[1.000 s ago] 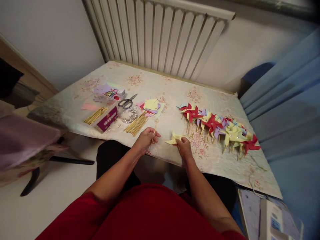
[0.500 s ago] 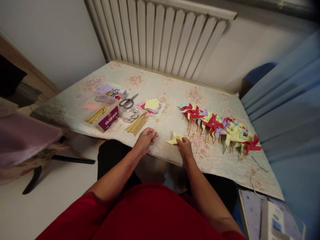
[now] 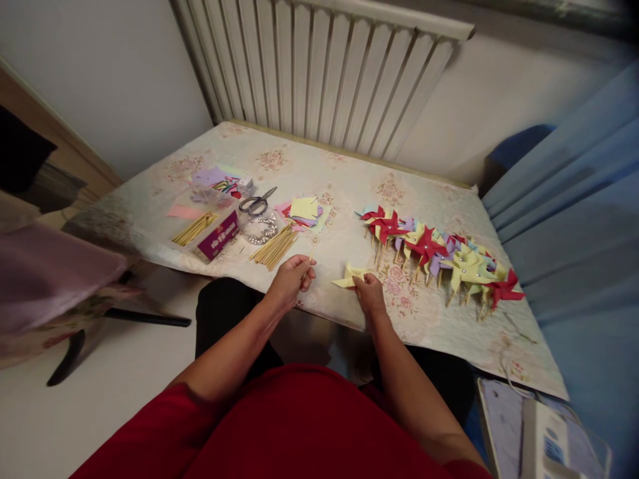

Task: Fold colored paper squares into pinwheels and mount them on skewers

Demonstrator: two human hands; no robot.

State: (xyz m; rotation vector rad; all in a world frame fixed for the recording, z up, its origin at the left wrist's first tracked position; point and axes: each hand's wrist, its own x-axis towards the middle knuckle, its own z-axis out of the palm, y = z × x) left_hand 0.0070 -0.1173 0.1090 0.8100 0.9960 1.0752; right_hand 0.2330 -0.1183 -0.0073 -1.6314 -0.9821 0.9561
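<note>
Near the table's front edge my left hand (image 3: 293, 278) is closed on a thin wooden stick (image 3: 312, 253), whose tip pokes out above the fingers. To its right, my right hand (image 3: 370, 291) pinches a yellow paper pinwheel (image 3: 349, 274) with folded blades; the fingers cover part of it. Just beyond my left hand lies a bundle of wooden sticks (image 3: 274, 246). A stack of coloured paper squares (image 3: 304, 209), yellow on top, sits behind the bundle. Several finished pinwheels (image 3: 426, 245) in red, yellow and purple lie in a row to the right of my right hand.
Scissors (image 3: 257, 203) lie behind a clear container of silvery pins (image 3: 262, 231). Left of these stands a box (image 3: 217, 238) with more sticks. Paper scraps (image 3: 212, 177) lie farther back. A radiator (image 3: 319, 73) lines the wall, and a blue curtain (image 3: 574, 199) hangs at right.
Both hands keep nearly the same place and hold the same things. The view has shifted very slightly.
</note>
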